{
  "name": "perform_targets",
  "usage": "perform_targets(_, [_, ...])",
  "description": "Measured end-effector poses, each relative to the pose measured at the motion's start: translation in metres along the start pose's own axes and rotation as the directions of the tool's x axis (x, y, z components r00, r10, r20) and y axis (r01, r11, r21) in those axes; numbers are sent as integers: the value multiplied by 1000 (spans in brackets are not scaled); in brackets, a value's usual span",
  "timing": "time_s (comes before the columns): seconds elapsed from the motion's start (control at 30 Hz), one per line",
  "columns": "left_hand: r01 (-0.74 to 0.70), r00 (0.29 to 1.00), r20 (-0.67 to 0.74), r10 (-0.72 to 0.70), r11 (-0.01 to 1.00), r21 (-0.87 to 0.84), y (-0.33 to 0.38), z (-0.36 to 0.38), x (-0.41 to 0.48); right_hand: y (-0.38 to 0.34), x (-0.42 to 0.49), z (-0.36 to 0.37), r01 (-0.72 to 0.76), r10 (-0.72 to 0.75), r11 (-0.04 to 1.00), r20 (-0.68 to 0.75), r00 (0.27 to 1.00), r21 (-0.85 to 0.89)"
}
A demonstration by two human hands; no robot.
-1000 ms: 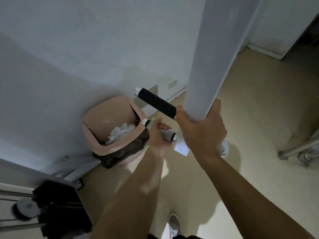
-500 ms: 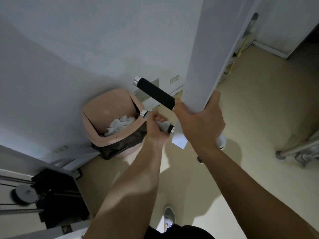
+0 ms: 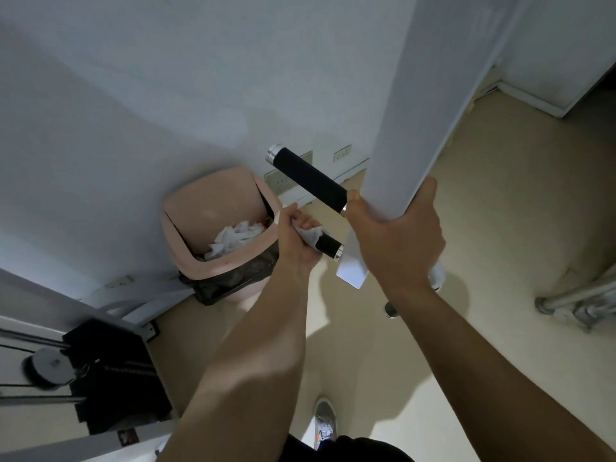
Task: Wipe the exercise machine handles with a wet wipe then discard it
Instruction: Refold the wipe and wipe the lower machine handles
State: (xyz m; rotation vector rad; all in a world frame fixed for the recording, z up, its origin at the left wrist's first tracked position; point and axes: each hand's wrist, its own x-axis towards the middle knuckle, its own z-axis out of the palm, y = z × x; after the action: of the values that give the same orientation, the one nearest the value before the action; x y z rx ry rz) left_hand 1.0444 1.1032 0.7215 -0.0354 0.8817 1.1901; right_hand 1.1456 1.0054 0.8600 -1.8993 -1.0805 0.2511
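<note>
Our left hand [image 3: 295, 241] curls tight round the wet wipe [image 3: 310, 234], wrapped on the lower handle [image 3: 329, 245]. It has slid outward, baring black foam by the chrome collar. Our right hand [image 3: 396, 235] clamps the white post [image 3: 400, 111]. This handle looks nearly done, and the pink bin [image 3: 200, 201] stands just beside.

One wide-angle camera sits on our head, facing forward and steeply down. Our forearms reach from the bottom edge to our left hand [image 3: 296, 243] and right hand [image 3: 398, 241], near the lens; floor [image 3: 500, 201] and bin [image 3: 203, 201] lie farther below.
</note>
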Motion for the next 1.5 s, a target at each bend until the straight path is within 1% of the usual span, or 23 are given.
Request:
perform_targets(0.03, [26,999,47,-27,999,26,-5,1,0,0,0,0,-6,6,1000,-6,1000,-1])
perform_targets(0.1, [47,999,10,-48,989,141,-20,9,-7,0,1,-1,-23,23,1000,-10,1000,-7])
perform_targets(0.17, [67,990,-139,-31,964,256,-38,12,5,1,2,-2,-19,19,1000,-13,1000,-3])
perform_targets(0.2, [64,984,-176,-8,947,316,-42,11,12,2,2,-3,-13,13,1000,-7,1000,1])
perform_targets(0.3, [68,984,-178,-26,970,234,-10,11,11,3,1,-5,11,-11,1000,34,999,13])
perform_targets(0.43, [-19,999,-50,16,998,-55,32,5,5,0,0,-4,39,-39,999,43,998,1])
perform_targets(0.5, [-50,998,35,56,986,-158,20,1,-1,-1,-2,-1,28,-28,1000,21,999,5])
perform_targets(0.53, [-58,998,1,58,992,-112,6,1,0,-1,-2,-1,18,-19,1000,9,1000,5])
perform_targets(0.63, [73,995,67,-72,997,-15,-29,6,-7,0,0,-2,9,-9,1000,-4,1000,2])
perform_targets(0.7, [76,997,8,-77,992,102,-42,13,-4,2,2,-4,11,-11,1000,-9,1000,0])
perform_targets(0.77, [100,991,-104,-82,978,181,-31,24,1,5,4,-7,11,-11,1000,13,1000,0])
perform_targets(0.83, [112,975,-208,-76,979,167,-6,29,10,6,4,-8,26,-26,1000,33,999,-5])
perform_targets(0.87, [84,973,-226,-49,985,151,5,28,14,6,4,-8,36,-36,999,37,999,-7])
perform_targets(0.9, [51,978,-209,-21,989,138,13,27,15,5,4,-8,44,-44,999,34,998,-7])
perform_targets(0.97, [-9,997,-72,12,999,42,14,20,10,2,5,-5,37,-37,999,28,999,-4])
perform_targets(1.03, [6,999,54,-6,1000,-6,-7,10,7,-1,5,-4,14,-14,1000,29,999,5])
perform_targets(1.1, [58,994,93,-62,997,48,-29,3,-2,-3,4,-4,2,-3,1000,40,999,16])
perform_targets(1.2, [42,994,98,-55,991,128,-32,0,-6,-1,1,-7,10,-11,1000,50,999,17])
perform_targets(1.27, [40,999,19,-44,982,183,-19,7,-1,0,0,-9,4,-5,1000,60,998,15])
perform_targets(1.33, [36,983,-185,3,978,206,0,19,9,1,0,-10,-3,2,1000,62,998,23])
perform_targets(1.4, [23,952,-298,65,959,284,9,22,18,0,-1,-10,-5,3,1000,74,997,31])
perform_targets(1.43, [18,945,-315,87,949,314,8,23,18,-1,-1,-10,-4,1,999,80,997,34])
perform_targets(1.5, [-25,971,-223,84,966,256,-7,21,9,-1,-1,-10,2,-5,999,71,997,38])
